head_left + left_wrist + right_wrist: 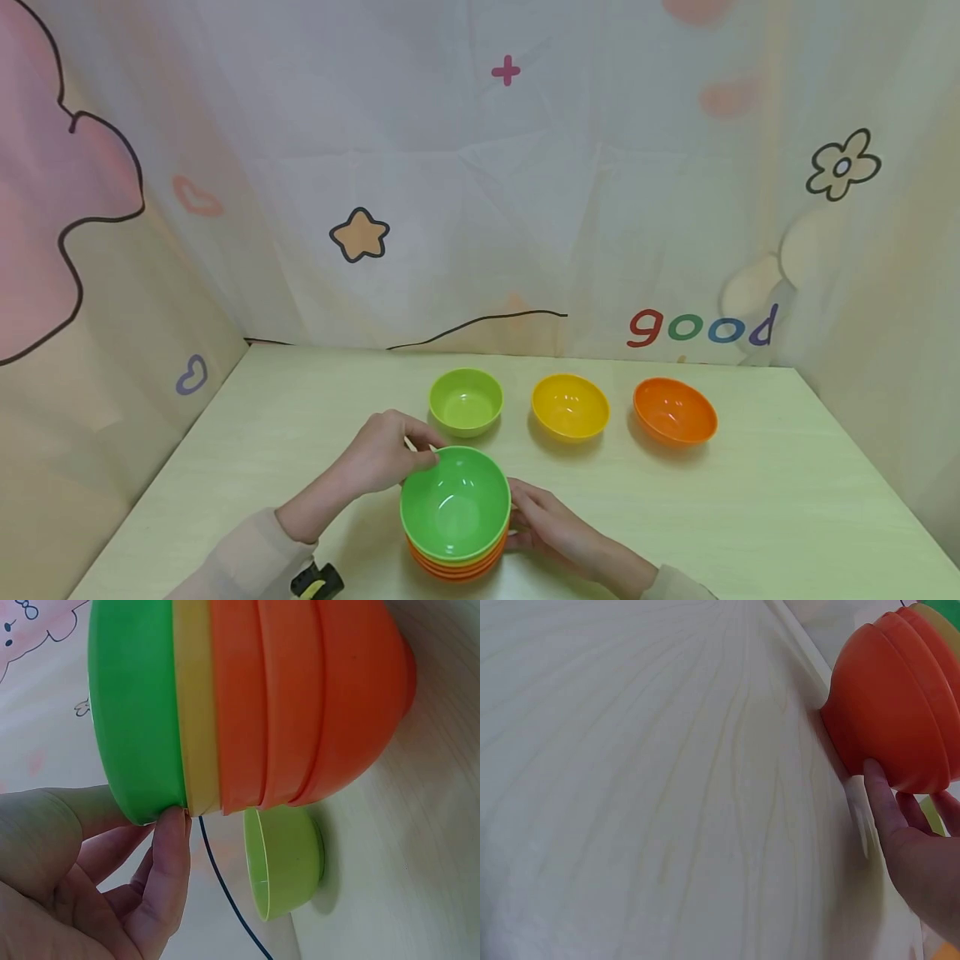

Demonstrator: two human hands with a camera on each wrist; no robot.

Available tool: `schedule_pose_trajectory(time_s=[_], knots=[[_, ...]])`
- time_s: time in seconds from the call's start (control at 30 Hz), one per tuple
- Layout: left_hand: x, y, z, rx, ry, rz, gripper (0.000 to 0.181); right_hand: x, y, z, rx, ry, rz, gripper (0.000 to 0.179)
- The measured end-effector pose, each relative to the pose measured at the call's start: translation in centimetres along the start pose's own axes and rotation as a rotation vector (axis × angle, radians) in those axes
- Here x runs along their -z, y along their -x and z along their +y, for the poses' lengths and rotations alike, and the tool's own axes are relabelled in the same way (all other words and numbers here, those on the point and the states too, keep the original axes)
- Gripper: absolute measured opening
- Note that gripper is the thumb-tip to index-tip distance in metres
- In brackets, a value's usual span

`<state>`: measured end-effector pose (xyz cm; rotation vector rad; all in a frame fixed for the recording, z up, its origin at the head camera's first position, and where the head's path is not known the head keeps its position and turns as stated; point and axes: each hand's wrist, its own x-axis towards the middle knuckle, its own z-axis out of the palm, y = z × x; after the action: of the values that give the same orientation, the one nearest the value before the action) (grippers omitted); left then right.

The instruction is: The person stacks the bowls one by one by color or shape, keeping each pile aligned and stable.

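Plainly, the left hand (388, 454) pinches the green bowl (457, 504) topping a stack (255, 705) on the desk (750, 508); the right hand (551, 525) rests unclenched fingers (883, 802) against it — steady bracing should help any straight lift.

Head view: high, forward-down over table (750, 517); wrist views: close, sideways, sharing bowl stack (247, 705).

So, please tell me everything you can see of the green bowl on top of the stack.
The green bowl is round, smooth and glossy, apparently plastic, with a thin rim and flat inner bottom. It is empty, mouth up, its lower part nested inside a yellow bowl, above orange bowls. The left hand pinches its rim on the far left side.
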<state>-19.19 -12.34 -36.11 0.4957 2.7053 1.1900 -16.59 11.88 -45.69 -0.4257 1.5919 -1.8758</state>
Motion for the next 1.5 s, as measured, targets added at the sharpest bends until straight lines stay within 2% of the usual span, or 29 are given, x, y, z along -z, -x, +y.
schedule_pose_trajectory(time_s=[0.3,0.5,0.8,1.07,1.2,1.5], knots=[[0.3,-0.1,0.0,0.022,0.029,-0.029,0.012,-0.1,0.1,-0.1,-0.011,0.006,0.021,0.064],[0.4,-0.8,-0.7,0.044,0.060,-0.026,0.011,-0.1,0.1,-0.1,-0.007,0.004,0.012,0.064],[0.9,-2.2,-1.3,0.110,0.106,0.087,0.014,0.1,0.0,-0.2,0.009,0.008,-0.012,0.068],[1.0,-4.1,-3.1,0.166,0.140,0.218,0.019,0.1,0.0,-0.1,0.009,0.007,-0.014,0.067],[0.9,-5.3,-3.9,0.200,0.168,0.246,0.021,0.0,0.1,-0.1,0.002,0.004,-0.006,0.065],[0.4,-7.5,-5.1,0.277,0.218,0.252,0.029,0.0,0.1,-0.1,-0.003,0.005,-0.005,0.064]])
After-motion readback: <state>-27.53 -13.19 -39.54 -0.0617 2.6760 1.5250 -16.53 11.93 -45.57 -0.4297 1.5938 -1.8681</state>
